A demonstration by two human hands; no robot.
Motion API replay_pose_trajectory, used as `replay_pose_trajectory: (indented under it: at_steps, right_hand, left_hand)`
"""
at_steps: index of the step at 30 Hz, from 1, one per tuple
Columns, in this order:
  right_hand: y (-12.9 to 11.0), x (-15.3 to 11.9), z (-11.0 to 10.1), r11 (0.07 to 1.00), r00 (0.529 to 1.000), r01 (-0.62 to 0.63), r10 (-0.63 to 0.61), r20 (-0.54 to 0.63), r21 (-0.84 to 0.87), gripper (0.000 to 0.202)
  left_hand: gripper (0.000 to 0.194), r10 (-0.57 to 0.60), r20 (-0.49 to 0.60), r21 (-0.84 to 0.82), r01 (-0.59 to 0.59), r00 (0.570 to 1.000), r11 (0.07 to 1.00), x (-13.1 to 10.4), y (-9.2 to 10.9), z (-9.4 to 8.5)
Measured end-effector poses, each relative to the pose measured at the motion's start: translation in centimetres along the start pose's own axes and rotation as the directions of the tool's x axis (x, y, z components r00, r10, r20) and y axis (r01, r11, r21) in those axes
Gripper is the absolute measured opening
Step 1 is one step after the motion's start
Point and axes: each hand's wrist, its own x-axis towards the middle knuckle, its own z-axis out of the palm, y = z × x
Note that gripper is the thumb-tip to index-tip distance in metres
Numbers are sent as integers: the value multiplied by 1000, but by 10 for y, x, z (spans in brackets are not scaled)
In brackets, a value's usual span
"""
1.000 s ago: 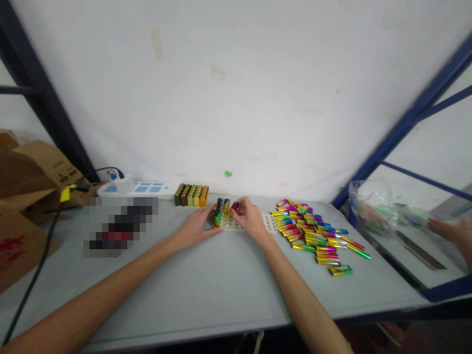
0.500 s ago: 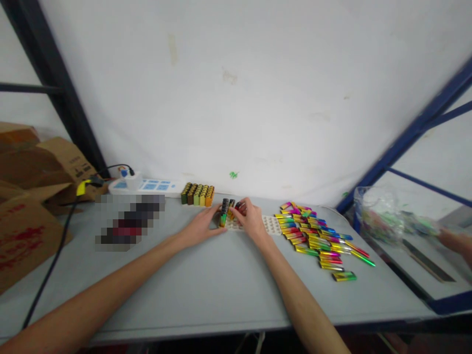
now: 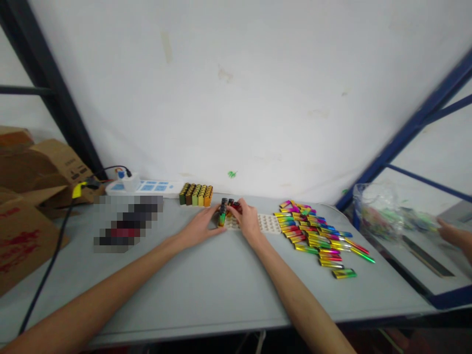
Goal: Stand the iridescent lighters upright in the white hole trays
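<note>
A white tray with rows of holes (image 3: 270,223) lies in the middle of the table, partly covered by my hands. Upright lighters with dark tops (image 3: 222,214) stand in a row at its left end. My left hand (image 3: 199,229) grips this row, thumb at the near end and fingers at the far end. With fingertips bent down over the tray, my right hand (image 3: 249,221) pinches a dark red lighter (image 3: 236,205) just right of the row. Its lower part is hidden by the fingers. Loose shiny multicoloured lighters (image 3: 311,241) lie heaped to the right of the tray.
A block of upright gold-topped lighters (image 3: 196,195) stands behind my left hand. Further left are a power strip (image 3: 155,187), a black cable (image 3: 59,246) and cardboard boxes (image 3: 25,236). At right, beyond a blue frame (image 3: 405,137), are a clear plastic bag (image 3: 379,206) and another person's hand (image 3: 455,236).
My right hand has shifted slightly left over the tray, closer to the standing row. My left hand keeps its place at the row. The whole view has tilted a little.
</note>
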Motion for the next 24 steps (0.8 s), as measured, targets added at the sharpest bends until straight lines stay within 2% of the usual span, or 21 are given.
replay_pose_trajectory:
  at_steps: [5,10,14,19,24]
  right_hand:
    - [-10,-2,-5,991,999,36,-31,41,-128,26]
    - [-24,-4,-19,947,995,85,-67,70,-310,34]
    - [-27,-8,-24,928,991,126,-106,76,-351,41]
    - [-14,-14,-32,948,978,172,-132,162,-268,44]
    - [11,-12,-56,939,990,79,-35,133,-335,44]
  left_hand:
    - [74,6,2,11,-6,1000,1000,1,3,-2]
    - [76,-9,12,20,9,1000,1000,2,5,-2]
    - [79,5,15,17,-5,1000,1000,1,3,-2]
    - [80,17,19,-5,-17,1000,1000,2,1,-3]
    - [81,-19,21,19,19,1000,1000,2,-1,-4]
